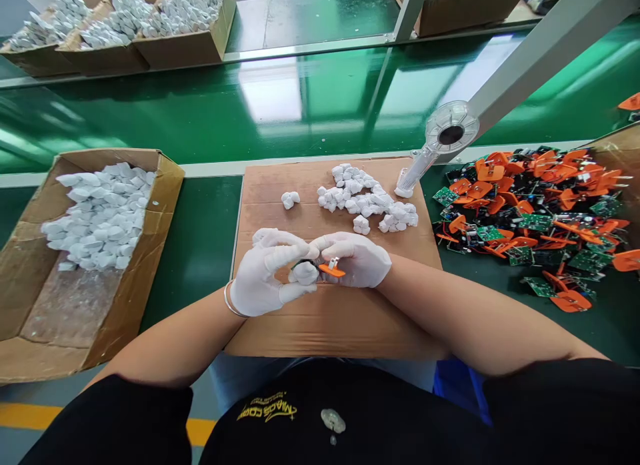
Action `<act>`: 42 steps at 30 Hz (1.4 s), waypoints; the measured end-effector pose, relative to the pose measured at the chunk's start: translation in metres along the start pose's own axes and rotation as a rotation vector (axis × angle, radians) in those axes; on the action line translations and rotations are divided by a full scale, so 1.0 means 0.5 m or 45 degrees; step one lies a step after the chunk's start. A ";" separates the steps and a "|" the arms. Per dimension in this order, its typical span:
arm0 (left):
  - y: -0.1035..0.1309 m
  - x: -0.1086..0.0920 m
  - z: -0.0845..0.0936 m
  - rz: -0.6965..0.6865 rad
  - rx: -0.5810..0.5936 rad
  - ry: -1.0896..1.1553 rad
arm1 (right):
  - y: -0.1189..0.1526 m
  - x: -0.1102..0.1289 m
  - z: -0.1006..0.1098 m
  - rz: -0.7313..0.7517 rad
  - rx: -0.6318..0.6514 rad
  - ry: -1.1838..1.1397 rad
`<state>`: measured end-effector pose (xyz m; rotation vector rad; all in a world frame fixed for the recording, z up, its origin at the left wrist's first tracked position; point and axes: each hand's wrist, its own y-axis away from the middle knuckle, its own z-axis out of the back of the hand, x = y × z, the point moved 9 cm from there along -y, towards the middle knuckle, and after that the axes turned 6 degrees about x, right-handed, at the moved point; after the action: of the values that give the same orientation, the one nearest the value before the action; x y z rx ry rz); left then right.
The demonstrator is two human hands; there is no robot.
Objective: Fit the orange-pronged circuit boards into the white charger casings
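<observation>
My left hand (275, 268), in a white glove, is closed around a small dark-edged circuit board that carries a white lump (305, 273). An orange plastic piece (332, 271) with a small white part on it sticks out at the right of the lump. My right hand (357, 258), also gloved, meets the left fingertips with thumb and forefinger pinched at the top of this assembly. Its other fingers curl behind the orange piece, and what exactly they grip is partly hidden. Beyond the hands, several white lumps (357, 191) lie on a cardboard sheet (280, 325).
A cardboard box (173, 178) of white pieces stands at left. To the right lies a pile of orange pieces with circuit boards (545, 205). A clear-headed handheld fan (425, 161) stands behind the sheet, near a slanted metal post (540, 58). More boxes (180, 48) line the back.
</observation>
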<state>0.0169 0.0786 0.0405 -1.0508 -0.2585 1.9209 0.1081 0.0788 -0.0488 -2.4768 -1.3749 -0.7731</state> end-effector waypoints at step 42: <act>0.002 0.004 -0.008 0.086 0.001 -0.316 | -0.004 0.008 -0.011 0.172 -0.223 0.703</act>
<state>0.0190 0.0786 0.0363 -0.8291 -0.3651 2.1136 0.1063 0.0803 -0.0420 -2.1909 -0.9639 -1.4550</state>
